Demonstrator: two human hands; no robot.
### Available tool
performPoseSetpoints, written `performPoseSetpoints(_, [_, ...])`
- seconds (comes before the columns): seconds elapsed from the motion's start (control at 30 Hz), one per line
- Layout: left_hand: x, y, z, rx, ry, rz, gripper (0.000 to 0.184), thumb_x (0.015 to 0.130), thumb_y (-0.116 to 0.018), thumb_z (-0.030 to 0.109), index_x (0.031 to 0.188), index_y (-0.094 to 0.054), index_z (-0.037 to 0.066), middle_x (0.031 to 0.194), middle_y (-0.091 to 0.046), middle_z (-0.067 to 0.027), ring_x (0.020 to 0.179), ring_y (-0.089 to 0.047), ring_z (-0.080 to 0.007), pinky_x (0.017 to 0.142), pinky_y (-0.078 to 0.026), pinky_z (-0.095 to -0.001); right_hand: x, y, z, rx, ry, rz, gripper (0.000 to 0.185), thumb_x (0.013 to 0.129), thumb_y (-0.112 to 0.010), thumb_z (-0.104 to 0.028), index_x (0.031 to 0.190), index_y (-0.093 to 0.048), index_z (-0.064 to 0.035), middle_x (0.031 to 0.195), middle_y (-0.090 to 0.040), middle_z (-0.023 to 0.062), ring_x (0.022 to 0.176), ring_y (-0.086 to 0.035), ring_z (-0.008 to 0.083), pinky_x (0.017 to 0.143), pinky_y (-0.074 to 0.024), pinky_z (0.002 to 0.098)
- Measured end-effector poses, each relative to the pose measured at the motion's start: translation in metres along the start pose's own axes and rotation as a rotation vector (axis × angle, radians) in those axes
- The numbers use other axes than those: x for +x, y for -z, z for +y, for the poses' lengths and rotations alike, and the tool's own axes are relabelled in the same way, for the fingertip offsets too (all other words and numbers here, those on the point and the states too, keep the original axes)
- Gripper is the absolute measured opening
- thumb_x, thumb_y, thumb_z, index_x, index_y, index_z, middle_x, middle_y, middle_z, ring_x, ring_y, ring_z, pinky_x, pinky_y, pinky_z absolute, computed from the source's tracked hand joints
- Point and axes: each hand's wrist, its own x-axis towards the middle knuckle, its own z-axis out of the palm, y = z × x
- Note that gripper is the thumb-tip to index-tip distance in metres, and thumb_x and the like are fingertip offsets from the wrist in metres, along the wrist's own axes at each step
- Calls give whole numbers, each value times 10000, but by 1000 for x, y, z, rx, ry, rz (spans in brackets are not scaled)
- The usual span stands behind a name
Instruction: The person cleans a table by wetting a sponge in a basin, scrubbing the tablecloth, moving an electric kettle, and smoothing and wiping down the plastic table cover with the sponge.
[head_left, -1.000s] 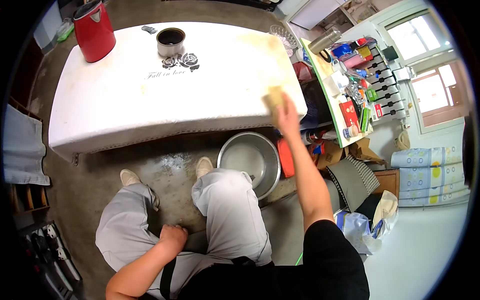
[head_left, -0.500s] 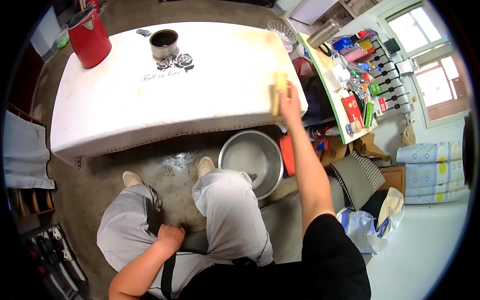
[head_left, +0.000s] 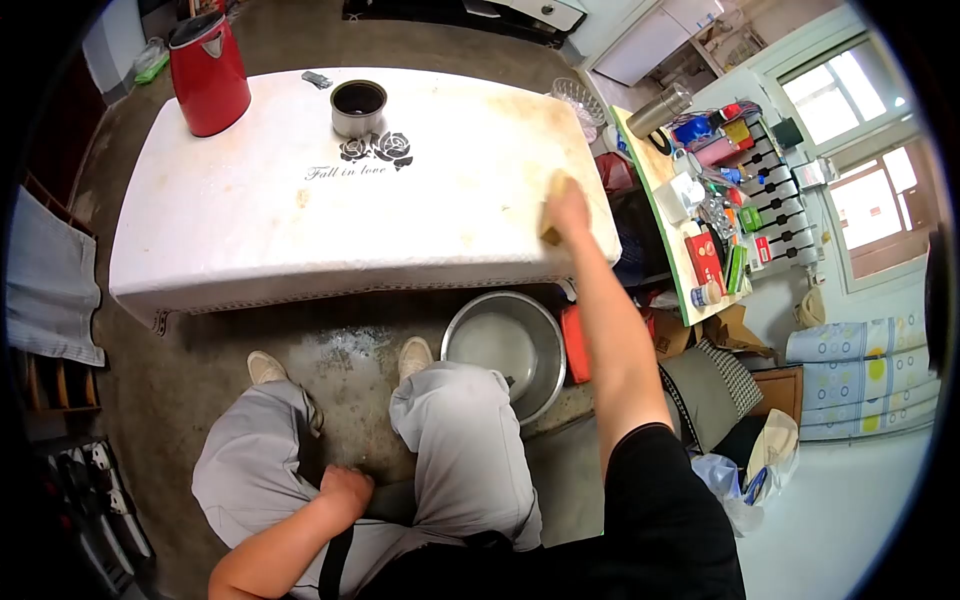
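Note:
My right hand (head_left: 569, 208) is shut around a yellow sponge (head_left: 549, 234), a long block partly hidden by the fingers and blurred. It is at the right end of a white tablecloth (head_left: 420, 225) with brownish stains. My left hand (head_left: 347, 488) lies on my left thigh, fingers curled in, with nothing seen in it. Below the table's front edge, a round metal basin (head_left: 503, 350) holds cloudy liquid and a small dark thing near its rim.
A red kettle (head_left: 209, 78), a metal pot (head_left: 357, 110) and a small dark object (head_left: 316, 79) stand farther back on the table. At the right, a side table (head_left: 655, 170) is crowded with bottles and boxes. A red container (head_left: 575, 345) is beside the basin.
My right hand has shifted slightly across the cloth with the sponge, which now looks smeared by motion. The view has tilted, so the table sits lower. My left hand stays on my thigh.

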Motion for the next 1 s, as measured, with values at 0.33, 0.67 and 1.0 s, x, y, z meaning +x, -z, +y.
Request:
performPoseSetpoints(0.33, [-4, 14, 2, -70, 54, -61, 295, 916, -598, 161, 1197, -673, 118, 1211, -677, -88, 1136, -643, -275, 894, -459, -403, -85, -48, -142, 339, 572, -477, 604, 868, -674, -243, 1434, -496, -127, 1318, -594, 136, 1142, -612, 258, 1004, -495, 377])
performPoseSetpoints(0.67, [-5, 19, 5, -76, 40, -86, 269, 908, -607, 182, 1155, -705, 142, 1208, -676, -65, 1141, -625, -266, 905, -435, -386, 81, -17, 8, -34, -89, 72, 473, 871, -619, -227, 1270, -534, 12, 1229, -607, 284, 1152, -599, 411, 984, -473, 470])
performPoseSetpoints(1.0, [-3, 21, 5, -109, 34, -153, 279, 910, -600, 186, 1165, -704, 139, 1230, -673, -68, 1144, -632, -253, 905, -450, -382, -37, -100, -172, 151, 550, -162, 324, 889, -571, -185, 1179, -603, -45, 1182, -645, 180, 1058, -610, 392, 923, -487, 474])
